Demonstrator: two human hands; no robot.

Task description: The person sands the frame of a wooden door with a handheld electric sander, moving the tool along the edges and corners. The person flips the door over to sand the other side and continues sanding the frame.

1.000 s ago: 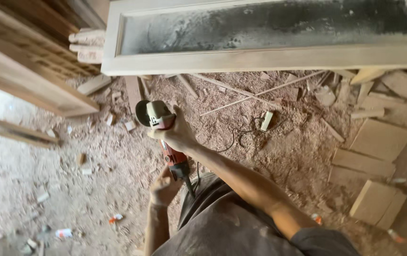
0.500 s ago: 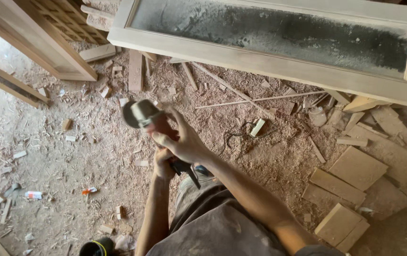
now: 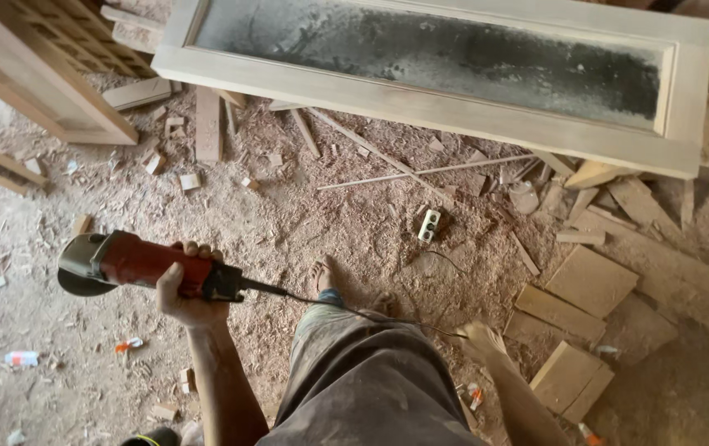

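head view, left hand (image 3: 185,293) gripping red grinder (image 3: 136,263); sawdust floor (image 3: 305,223) around

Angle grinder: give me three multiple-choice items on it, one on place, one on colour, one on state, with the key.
1. Where is the angle grinder?
A. Held above the sawdust floor, on the person's left
B. Lying on the glazed door frame
C. On the stacked boards

2. What colour is its casing?
A. Blue
B. Red
C. Yellow

3. How is the left hand?
A. Open, apart from the tool
B. Grip shut round the casing
C. Resting on the cord only

Key: 1 A, it is carried over the sawdust floor; 2 B, the casing is red behind a grey head; 3 B, fingers wrap the casing.
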